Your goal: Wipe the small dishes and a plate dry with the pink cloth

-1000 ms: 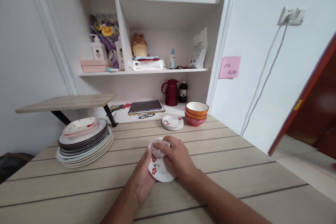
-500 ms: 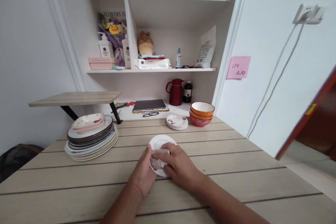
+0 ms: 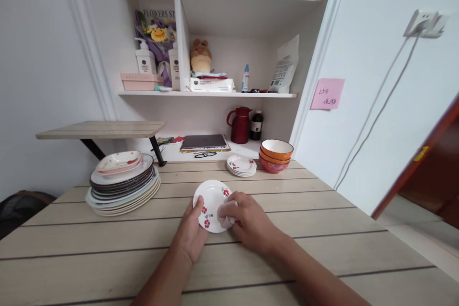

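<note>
- Left hand: grasping the left edge of the small floral plate, thumb over the rim.
- Floral plate: between the hands, over the near-middle of the slatted tabletop; cannot tell if it touches. Its centre and red flowers, largely covered half a second ago, now show.
- Crumpled pale cloth: shifted from plate's centre to its right side; wiping appears to be reaching the rim.
- Right hand: gripping the cloth, hiding part of that rim.
- Around, far left: tall plate stack, beside the riser shelf.
- Beyond the hands: small-plate stack, crowded on its right by stacked bowls.
</note>
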Demonstrator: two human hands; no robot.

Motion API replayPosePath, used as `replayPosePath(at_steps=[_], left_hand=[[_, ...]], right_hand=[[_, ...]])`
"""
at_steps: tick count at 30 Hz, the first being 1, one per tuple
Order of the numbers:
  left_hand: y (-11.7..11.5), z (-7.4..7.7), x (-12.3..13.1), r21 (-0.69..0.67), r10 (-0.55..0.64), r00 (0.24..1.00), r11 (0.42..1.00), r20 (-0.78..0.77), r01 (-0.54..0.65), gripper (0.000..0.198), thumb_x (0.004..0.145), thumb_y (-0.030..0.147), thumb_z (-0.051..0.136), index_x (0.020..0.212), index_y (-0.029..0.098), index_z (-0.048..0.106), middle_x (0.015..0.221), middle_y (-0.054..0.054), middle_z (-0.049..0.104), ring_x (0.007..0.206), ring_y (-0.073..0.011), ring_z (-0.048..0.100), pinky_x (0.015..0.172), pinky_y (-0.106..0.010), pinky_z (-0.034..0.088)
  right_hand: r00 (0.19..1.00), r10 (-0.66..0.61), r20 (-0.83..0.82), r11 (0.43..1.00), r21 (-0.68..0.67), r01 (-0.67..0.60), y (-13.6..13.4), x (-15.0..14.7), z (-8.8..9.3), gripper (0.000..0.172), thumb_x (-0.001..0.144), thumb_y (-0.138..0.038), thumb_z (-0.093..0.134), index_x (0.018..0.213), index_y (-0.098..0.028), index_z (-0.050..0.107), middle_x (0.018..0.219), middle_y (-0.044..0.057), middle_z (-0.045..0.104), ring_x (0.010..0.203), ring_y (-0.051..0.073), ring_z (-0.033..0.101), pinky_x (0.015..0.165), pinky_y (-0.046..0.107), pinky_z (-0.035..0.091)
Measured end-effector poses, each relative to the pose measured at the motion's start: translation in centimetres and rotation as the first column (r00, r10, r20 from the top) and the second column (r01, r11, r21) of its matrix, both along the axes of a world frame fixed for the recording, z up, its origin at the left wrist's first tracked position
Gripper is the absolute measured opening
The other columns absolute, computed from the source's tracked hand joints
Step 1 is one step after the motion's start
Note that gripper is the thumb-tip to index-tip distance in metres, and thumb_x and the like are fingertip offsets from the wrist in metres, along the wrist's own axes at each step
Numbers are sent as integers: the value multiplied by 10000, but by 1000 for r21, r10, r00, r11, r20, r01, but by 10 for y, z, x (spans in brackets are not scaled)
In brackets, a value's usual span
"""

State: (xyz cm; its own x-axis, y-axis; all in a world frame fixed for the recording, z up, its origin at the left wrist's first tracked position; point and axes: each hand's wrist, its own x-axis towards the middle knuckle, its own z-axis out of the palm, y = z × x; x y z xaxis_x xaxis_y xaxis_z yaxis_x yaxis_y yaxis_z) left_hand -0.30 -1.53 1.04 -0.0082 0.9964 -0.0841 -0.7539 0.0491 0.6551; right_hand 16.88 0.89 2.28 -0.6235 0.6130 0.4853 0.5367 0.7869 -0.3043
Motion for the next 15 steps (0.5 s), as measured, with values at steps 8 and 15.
replayPosePath(at_steps=[8,15], left_hand=[[-5,3,6,-92,-299,952,948,63,304,484,909,425,550,1240,77,602,1072,-165,730,999,-291,685,918,-404,500],[-4,3,11,-64,-52,999,997,2,52,455,887,276,600,1315,133,545,1115,-148,725,1014,-280,686,940,-420,502]], right_hand=[[999,-34,-21,994,107,36,-5,-12,6,595,786,-48,524,1285,-368,576,1231,67,562,1110,243,505,902,384,354],[951,-303,-61,946,99,308,13,6,0,502,742,-69,562,1170,-315,655,1059,72,563,965,242,508,817,369,344]])
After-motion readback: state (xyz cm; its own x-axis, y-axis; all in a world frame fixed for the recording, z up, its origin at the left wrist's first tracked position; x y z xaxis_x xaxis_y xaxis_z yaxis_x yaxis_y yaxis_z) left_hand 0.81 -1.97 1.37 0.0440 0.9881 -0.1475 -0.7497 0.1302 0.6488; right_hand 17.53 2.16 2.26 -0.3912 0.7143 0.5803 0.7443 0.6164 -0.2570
